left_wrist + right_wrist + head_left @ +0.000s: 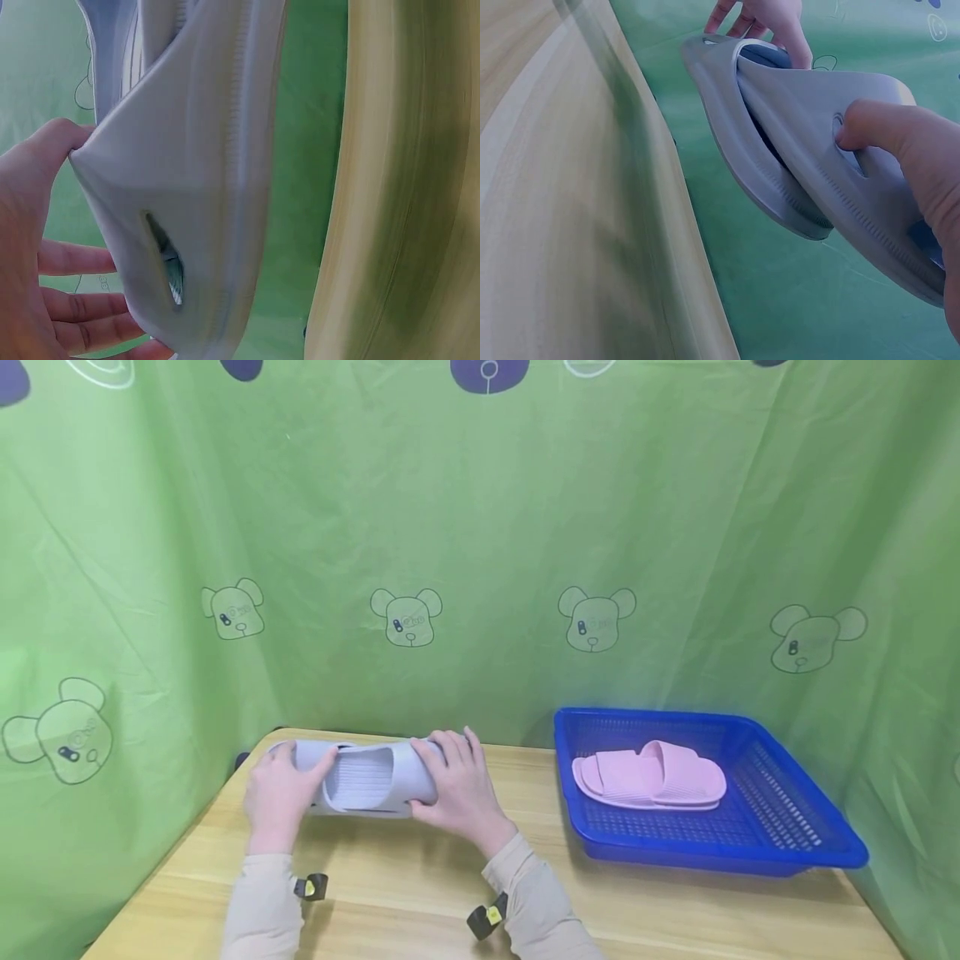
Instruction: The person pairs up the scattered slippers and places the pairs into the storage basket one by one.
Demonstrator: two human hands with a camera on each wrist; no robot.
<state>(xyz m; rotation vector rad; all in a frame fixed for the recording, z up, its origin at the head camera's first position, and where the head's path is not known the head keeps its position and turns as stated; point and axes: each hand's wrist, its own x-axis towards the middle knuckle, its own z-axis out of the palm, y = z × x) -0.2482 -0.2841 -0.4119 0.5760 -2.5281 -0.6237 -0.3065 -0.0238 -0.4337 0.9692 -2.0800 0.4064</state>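
Observation:
Two light grey slippers are held above the table, one partly tucked into the other, toes pointing opposite ways; in the head view the grey slippers [362, 779] look like one long piece. At its left end my left hand [279, 793] grips one slipper, thumb at the strap's edge, as the left wrist view of the strap [172, 180] shows. My right hand [461, 789] grips the other slipper [810, 112] at the right end. Its thumb [885, 124] presses at a slot in the strap. A shadow falls on the table under the pair.
A blue plastic basket [697, 852] stands on the right of the wooden table [390, 902]. Inside lie pink slippers [690, 777], one stacked on the other. Green curtain [495, 527] printed with bear faces closes off the back and both sides.

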